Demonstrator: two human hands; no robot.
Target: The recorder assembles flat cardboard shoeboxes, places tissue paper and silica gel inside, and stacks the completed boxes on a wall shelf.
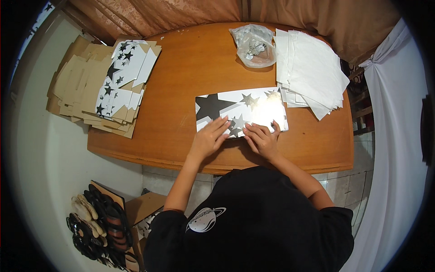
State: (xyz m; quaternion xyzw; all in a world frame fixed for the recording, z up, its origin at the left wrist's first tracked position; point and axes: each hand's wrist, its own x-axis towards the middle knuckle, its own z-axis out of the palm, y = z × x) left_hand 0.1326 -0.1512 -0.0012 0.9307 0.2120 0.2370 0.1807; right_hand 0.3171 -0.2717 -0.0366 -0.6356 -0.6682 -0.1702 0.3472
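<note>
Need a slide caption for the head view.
Left hand and right hand on a star-patterned box, wooden table beneath.

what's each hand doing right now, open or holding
Left hand: open, fingers resting on the star-patterned box.
Right hand: fingers slightly bent, touching the box's near edge; whether it grips can't be told.

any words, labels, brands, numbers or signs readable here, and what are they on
None that I can read out.
Black shirt: the planet print seems to carry lettering, too small to read.
Star-patterned box under both hands: printed stars, no lettering visible.
White sheets: no visible writing.
Plastic bag: no lettering I can make out.
</note>
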